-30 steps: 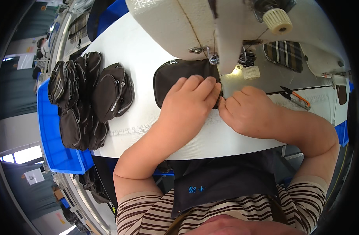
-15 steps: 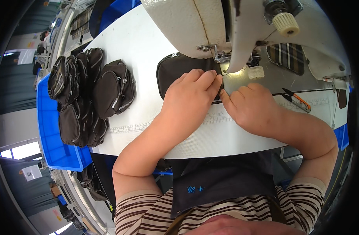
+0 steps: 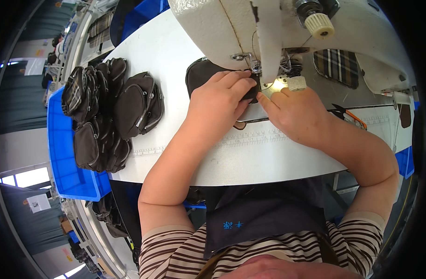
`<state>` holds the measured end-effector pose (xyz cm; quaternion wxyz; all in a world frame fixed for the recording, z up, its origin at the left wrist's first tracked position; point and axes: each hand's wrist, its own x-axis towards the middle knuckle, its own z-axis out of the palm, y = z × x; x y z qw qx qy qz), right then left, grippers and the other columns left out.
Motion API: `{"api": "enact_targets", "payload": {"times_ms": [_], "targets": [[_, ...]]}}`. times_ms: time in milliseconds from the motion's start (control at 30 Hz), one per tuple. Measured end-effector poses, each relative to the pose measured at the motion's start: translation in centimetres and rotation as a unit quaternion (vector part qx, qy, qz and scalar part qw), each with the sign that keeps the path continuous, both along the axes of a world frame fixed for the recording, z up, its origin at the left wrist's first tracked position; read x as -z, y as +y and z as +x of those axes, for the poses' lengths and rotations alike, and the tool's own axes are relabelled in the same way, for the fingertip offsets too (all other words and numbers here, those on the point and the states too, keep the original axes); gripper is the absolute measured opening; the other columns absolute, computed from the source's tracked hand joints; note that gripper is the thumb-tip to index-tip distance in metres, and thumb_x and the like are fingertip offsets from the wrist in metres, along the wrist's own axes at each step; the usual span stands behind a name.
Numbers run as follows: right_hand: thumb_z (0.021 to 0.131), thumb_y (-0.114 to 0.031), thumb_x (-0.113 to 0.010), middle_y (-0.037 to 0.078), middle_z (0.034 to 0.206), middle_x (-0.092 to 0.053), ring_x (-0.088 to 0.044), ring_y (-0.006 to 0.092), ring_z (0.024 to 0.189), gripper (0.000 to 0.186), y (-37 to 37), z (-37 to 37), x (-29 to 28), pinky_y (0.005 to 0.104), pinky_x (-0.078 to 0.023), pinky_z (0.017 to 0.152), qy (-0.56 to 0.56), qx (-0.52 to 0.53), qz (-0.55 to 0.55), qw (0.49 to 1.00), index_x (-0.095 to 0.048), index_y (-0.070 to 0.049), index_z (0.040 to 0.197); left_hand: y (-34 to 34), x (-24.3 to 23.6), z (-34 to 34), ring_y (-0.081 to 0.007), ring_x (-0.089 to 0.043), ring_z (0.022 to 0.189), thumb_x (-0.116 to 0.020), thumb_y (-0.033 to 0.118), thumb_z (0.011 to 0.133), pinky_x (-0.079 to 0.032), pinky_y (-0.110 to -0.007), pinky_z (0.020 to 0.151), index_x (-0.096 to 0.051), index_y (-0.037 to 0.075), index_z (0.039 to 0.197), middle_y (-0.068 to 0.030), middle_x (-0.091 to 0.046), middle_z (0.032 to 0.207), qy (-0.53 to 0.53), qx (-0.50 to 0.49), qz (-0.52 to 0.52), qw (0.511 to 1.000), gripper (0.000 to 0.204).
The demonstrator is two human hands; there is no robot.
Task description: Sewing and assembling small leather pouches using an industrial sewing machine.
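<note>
Steadies dark cloth (image 3: 199,76) at sewing machine (image 3: 208,28), presumably against slipping, with left hand (image 3: 217,100) atop, right hand (image 3: 297,114) alongside, in grips too hidden to tell.

Lettering (image 3: 233,225): two blue characters on the dark apron (image 3: 273,228), at the near side of the scene. Scale (image 3: 250,138): fine graduation marks in a strip running left to right across the white table (image 3: 268,162); its figures are too small to read. Sheet (image 3: 39,204): white, at left, bearing a dark, blurred mark. Sign (image 3: 66,253): orange marks on a pale surface, near left, illegible.
</note>
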<state>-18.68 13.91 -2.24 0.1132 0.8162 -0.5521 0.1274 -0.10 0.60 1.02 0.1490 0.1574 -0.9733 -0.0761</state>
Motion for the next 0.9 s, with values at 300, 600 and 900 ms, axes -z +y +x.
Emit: {"api": "enact_targets", "payload": {"times_ms": [300, 600, 900], "targets": [[0.086, -0.019, -0.074, 0.002, 0.067, -0.058, -0.062, 0.0255, 0.060, 0.019, -2.2, 0.2, 0.5, 0.0371, -0.047, 0.054, -0.090, 0.070, -0.111, 0.987, -0.056, -0.011, 0.086, -1.7, 0.5, 0.3, -0.0349, -0.069, 0.101, -0.082, 0.020, 0.087, -0.055, -0.042, 0.087, -0.061, 0.005, 0.100, -0.0109, -0.074, 0.108, 0.074, -0.034, 0.267, 0.960, 0.028], [0.090, -0.021, -0.072, 0.003, 0.067, -0.062, -0.062, 0.0258, 0.054, 0.017, -2.6, 0.5, 0.8, 0.0364, -0.050, 0.050, -0.074, 0.121, -0.149, 0.979, -0.058, -0.012, 0.088, -0.4, 1.0, 0.1, -0.0292, -0.064, 0.104, -0.076, 0.010, 0.083, -0.056, -0.039, 0.086, -0.067, 0.008, 0.110, -0.0056, -0.067, 0.108, 0.116, -0.015, 0.054, 0.992, 0.029], [0.086, -0.022, -0.074, 0.004, 0.065, -0.063, -0.064, 0.0255, 0.055, 0.018, -3.2, 1.3, -0.4, 0.0389, -0.053, 0.051, -0.047, 0.095, -0.208, 0.972, -0.059, -0.013, 0.079, -0.6, 1.6, 0.1, -0.0253, -0.063, 0.090, -0.075, 0.014, 0.084, -0.055, -0.037, 0.078, -0.072, 0.009, 0.112, -0.0041, -0.065, 0.093, 0.172, -0.032, -0.013, 0.984, 0.029]]}}
